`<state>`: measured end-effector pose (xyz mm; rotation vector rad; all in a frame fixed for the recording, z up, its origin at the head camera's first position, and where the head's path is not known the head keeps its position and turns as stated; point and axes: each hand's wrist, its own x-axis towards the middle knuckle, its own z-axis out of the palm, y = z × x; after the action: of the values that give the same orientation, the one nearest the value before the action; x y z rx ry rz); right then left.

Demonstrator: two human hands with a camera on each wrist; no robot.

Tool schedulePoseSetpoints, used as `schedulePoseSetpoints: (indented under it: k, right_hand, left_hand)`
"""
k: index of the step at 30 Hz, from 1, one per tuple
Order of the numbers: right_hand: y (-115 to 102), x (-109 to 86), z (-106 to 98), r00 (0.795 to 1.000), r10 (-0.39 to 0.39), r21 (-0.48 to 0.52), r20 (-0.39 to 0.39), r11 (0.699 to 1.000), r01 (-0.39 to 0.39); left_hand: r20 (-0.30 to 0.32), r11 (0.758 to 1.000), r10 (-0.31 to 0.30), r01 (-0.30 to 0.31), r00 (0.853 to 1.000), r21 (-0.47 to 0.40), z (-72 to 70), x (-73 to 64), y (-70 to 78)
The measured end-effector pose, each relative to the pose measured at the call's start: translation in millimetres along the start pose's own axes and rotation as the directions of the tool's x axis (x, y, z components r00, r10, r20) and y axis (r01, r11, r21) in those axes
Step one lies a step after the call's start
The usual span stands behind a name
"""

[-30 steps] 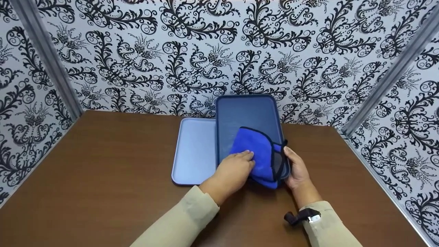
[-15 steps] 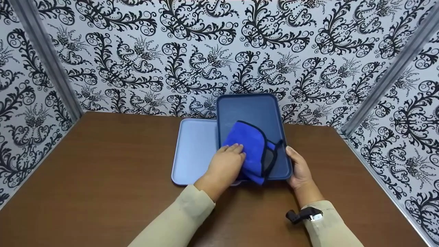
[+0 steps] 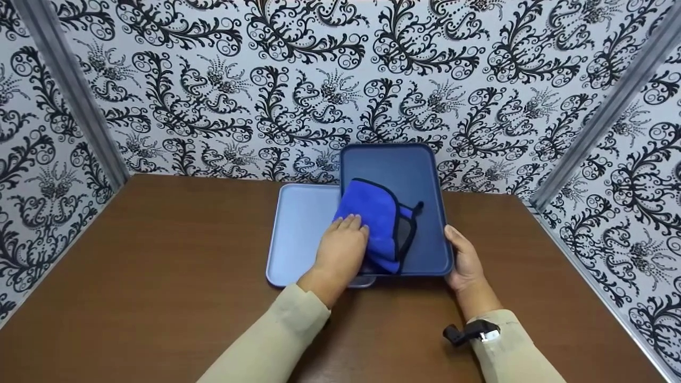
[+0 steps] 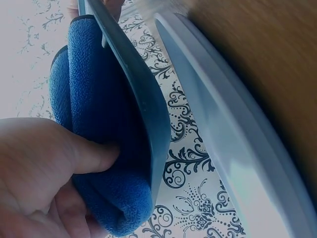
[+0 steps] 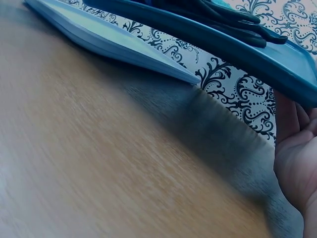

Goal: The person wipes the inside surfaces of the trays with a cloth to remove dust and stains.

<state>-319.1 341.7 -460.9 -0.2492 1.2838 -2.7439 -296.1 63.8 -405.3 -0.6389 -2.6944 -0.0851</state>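
A dark blue tray (image 3: 393,165) is held up off the table, tilted toward me. My right hand (image 3: 464,263) grips its lower right edge, thumb at the rim and fingers behind it; the right wrist view shows that hand (image 5: 297,148) partly, below the tray (image 5: 218,39). On the tray's face lies a folded blue cloth (image 3: 370,215) with black edging. My left hand (image 3: 343,250) holds this cloth against the tray's lower left part. In the left wrist view the thumb presses into the fuzzy cloth (image 4: 94,74), with other fingers curled beneath it.
A light blue tray (image 3: 300,234) lies flat on the brown table (image 3: 186,266), partly under the raised tray. Behind the table stands a wall with black scroll patterns (image 3: 319,96). Metal posts (image 3: 74,90) mark the corners. A black strap device (image 3: 471,334) sits on the right wrist.
My left hand has slid the cloth left and slightly up across the dark tray. The dark tray has shifted slightly right and up; the right hand keeps its grip.
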Motion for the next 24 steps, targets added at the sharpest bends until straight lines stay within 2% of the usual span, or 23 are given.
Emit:
schedulePoseSetpoints:
  k: [6, 13, 18, 24]
  right_hand:
    - [-0.5, 0.1, -0.4, 0.998, -0.007, -0.012, -0.058, 1.0, 0.006]
    - [-2.3, -1.2, 0.5, 0.999, -0.008, 0.023, -0.033, 1.0, 0.008]
    - [-3.4, -4.7, 4.1, 0.999, -0.033, 0.045, 0.012, 0.998, 0.032]
    - [-1.5, -2.2, 1.4, 0.999, -0.04, 0.087, -0.017, 0.995, 0.041]
  left_hand:
    - [0.021, 1.0, -0.009, 0.009, 1.0, -0.022, -1.9, 0.2, 3.7]
    - [0.001, 1.0, -0.008, 0.008, 1.0, -0.021, -2.0, 0.4, 7.1]
    - [0.059, 1.0, -0.003, 0.005, 0.998, -0.027, -1.4, 0.0, 10.8]
    - [0.074, 1.0, 0.016, -0.015, 0.997, -0.016, -1.4, -2.4, 14.8]
